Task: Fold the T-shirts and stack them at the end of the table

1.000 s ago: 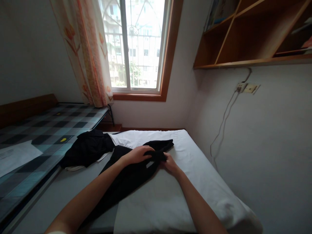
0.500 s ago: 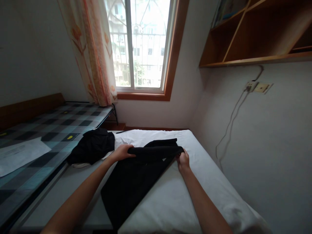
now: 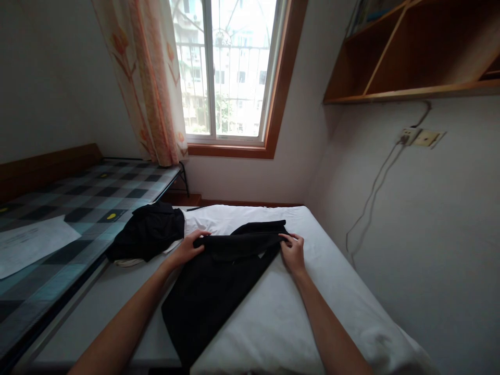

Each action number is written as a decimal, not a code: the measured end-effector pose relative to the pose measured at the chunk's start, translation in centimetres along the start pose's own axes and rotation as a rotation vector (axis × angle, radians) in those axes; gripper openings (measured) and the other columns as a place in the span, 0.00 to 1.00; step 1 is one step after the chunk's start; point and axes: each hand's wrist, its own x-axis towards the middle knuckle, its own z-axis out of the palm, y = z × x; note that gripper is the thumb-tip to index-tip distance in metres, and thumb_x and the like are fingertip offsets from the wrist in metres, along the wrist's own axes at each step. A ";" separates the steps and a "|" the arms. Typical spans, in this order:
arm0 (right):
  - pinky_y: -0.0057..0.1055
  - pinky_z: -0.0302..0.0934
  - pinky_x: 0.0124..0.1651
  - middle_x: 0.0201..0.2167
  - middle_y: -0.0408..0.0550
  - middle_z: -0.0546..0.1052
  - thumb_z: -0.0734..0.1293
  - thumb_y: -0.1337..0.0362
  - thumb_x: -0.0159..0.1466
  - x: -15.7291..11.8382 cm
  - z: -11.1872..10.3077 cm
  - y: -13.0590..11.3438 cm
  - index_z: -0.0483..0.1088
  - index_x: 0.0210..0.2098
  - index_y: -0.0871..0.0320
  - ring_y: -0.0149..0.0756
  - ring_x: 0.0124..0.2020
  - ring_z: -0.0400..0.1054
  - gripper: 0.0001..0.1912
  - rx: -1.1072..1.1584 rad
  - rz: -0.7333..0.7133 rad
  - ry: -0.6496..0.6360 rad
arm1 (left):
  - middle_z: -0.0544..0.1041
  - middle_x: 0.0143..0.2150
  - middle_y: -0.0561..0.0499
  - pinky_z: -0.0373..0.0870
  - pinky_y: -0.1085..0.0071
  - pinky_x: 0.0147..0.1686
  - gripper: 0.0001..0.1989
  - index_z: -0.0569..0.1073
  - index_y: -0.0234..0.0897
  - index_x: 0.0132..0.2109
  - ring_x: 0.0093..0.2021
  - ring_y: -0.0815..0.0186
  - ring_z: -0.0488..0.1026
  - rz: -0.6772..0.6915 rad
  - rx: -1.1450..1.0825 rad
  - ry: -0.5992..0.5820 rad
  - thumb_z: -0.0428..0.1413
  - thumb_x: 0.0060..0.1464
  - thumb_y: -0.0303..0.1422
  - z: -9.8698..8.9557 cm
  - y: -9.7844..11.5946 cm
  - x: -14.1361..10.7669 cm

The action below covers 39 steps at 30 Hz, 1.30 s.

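Note:
A black garment (image 3: pixel 214 291) lies over the white sheet (image 3: pixel 269 317), its far part folded over and its near end narrowing toward the bottom of the view. My left hand (image 3: pixel 190 247) pinches the left end of its upper edge. At the right end of that edge, my right hand (image 3: pixel 292 251) holds the cloth between thumb and fingers. The edge runs nearly straight between the two hands. A small white label shows on the cloth near my right hand.
Dark bundled clothing (image 3: pixel 150 232) lies left of my left hand. A checked mattress (image 3: pixel 125 190) with a paper sheet (image 3: pixel 35 245) is at the left. A wooden shelf (image 3: pixel 410 94) and a socket with a cable (image 3: pixel 408 136) are on the right wall.
My left hand has shifted slightly left, and my right hand slightly left along the edge with a changed grip. The folded edge now lies flatter and looks less rolled.

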 end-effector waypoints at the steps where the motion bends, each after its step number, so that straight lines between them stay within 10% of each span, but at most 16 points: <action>1: 0.47 0.63 0.55 0.47 0.56 0.64 0.65 0.57 0.55 0.0 0.1 0.1 0.78 0.37 0.58 0.44 0.45 0.66 0.16 -0.027 -0.009 0.007 | 0.77 0.48 0.48 0.68 0.65 0.52 0.20 0.74 0.38 0.50 0.49 0.60 0.74 -0.001 0.003 0.017 0.54 0.49 0.27 0.0 -0.2 -0.1; 32: 0.45 0.56 0.58 0.44 0.51 0.61 0.66 0.62 0.52 -0.6 0.3 1.0 0.76 0.38 0.53 0.46 0.49 0.60 0.14 -0.236 -0.002 -0.120 | 0.81 0.39 0.49 0.70 0.64 0.44 0.11 0.77 0.38 0.38 0.42 0.56 0.77 -0.173 0.062 0.053 0.52 0.53 0.35 1.8 -0.4 -0.3; 39: 0.55 0.48 0.60 0.53 0.55 0.62 0.68 0.66 0.52 -2.0 -0.2 -2.9 0.73 0.50 0.50 0.55 0.58 0.53 0.25 -0.510 -0.312 -0.130 | 0.81 0.39 0.49 0.70 0.65 0.44 0.11 0.77 0.38 0.39 0.42 0.57 0.77 -0.159 0.103 0.034 0.51 0.54 0.35 2.1 -0.7 -0.3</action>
